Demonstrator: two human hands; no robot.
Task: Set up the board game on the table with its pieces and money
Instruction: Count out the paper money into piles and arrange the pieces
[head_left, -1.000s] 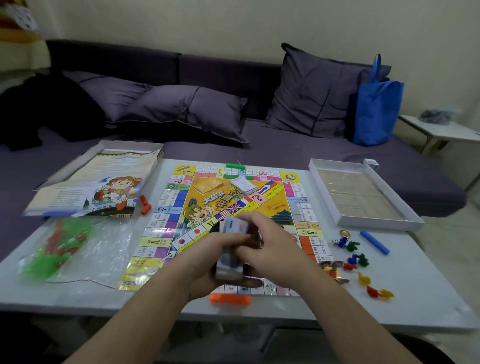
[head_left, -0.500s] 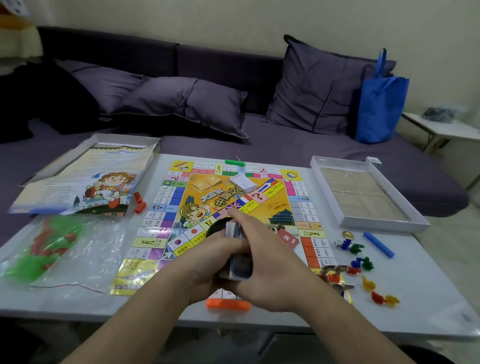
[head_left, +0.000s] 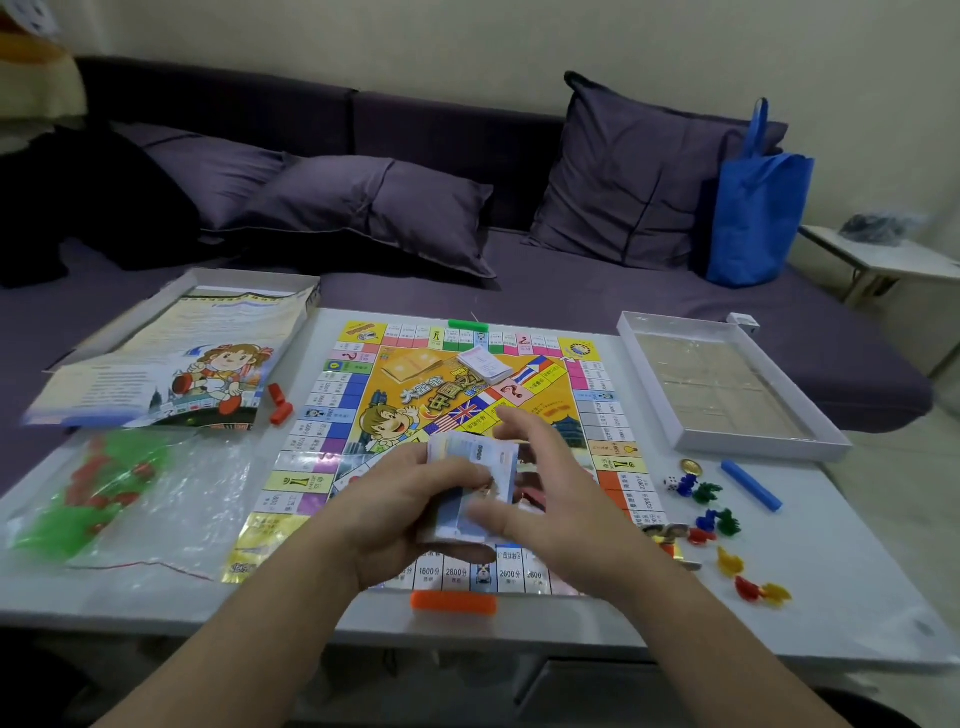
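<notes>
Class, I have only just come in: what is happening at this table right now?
A person is setting up a board game. The left hand grips a stack of play money above the near edge of the game board, and the right hand reaches to it with fingers spread. A small deck of cards lies on the board. Coloured tokens and a die sit on the table to the right, near the open box tray. A plastic bag of green and red pieces lies on the left.

Just below the grip, the game board (head_left: 582, 415) shows near-edge squares printed 1600分, 2800分 and 2600分, right-edge squares read 2200分 and 3200分, and its centre bears large Chinese characters.
</notes>
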